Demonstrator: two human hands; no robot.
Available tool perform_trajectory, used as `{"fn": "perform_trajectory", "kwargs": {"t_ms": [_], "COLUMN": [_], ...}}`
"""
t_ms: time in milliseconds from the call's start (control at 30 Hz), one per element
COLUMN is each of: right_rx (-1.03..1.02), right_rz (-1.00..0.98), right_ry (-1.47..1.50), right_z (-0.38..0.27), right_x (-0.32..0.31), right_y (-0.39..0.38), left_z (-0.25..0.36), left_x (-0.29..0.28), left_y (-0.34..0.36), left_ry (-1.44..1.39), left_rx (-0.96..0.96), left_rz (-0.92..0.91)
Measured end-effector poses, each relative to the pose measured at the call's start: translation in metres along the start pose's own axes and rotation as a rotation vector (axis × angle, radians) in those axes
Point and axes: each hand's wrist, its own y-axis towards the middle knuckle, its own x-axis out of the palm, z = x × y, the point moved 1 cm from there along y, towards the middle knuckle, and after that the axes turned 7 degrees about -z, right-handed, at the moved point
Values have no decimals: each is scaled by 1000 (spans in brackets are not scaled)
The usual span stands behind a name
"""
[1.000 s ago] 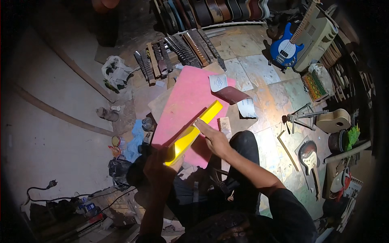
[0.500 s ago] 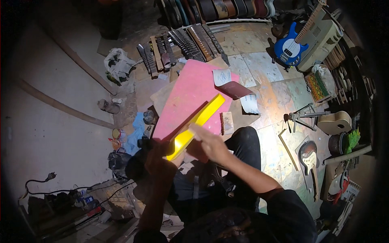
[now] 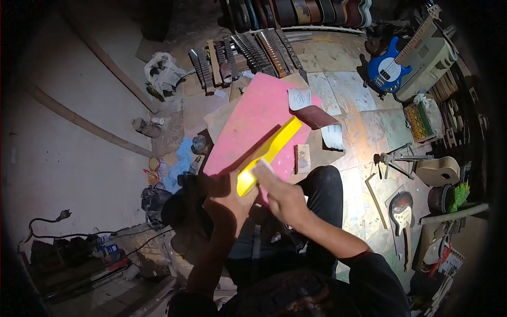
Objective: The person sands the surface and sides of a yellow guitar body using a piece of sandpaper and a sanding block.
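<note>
A long glossy yellow piece, curved like the side of a guitar body, slants over a pink board. My left hand is closed around its near end. Against its right side presses my right hand, fingers together on a small pale folded piece that looks like sandpaper. Partly curled on the board's far right lies a sandpaper sheet with a white back and brown-red face. Next to the board's right edge is a small worn block.
Several guitar necks lie beyond the board. A blue bass guitar leans at the far right, with a tripod and another guitar body nearer. Blue cloth, a glass jar and cans stand left.
The yellow piece has tilted slightly, and more of my left hand shows at its near end. My right hand has slid a little toward me along its side. The whole view has shifted slightly.
</note>
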Motion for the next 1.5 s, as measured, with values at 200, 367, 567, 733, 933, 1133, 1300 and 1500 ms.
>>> {"fn": "perform_trajectory", "kwargs": {"t_ms": [200, 367, 567, 733, 933, 1133, 1300, 1500], "right_rx": [66, -34, 86, 47, 86, 31, 237, 224], "right_rz": [72, -71, 29, 63, -37, -117, -125, -183], "right_ry": [-70, -12, -2, -29, -20, 66, 166, 241], "right_z": [29, -4, 7, 17, -4, -19, 57, 50], "right_x": [-9, -8, -11, -14, -11, -13, -9, 9], "right_y": [3, -16, -15, -6, -14, -17, 7, 7], "left_z": [15, 0, 23, 17, 11, 10, 11, -34], "left_x": [9, 14, 8, 13, 12, 10, 1, 0], "left_y": [1, -6, 1, -1, 0, -5, -11, -31], "left_ry": [46, 38, 54, -21, 24, 19, -43, 41], "left_rx": [69, 78, 89, 121, 97, 61, 62, 421], "left_rz": [57, 71, 44, 106, 42, 62, 86, 196]}}
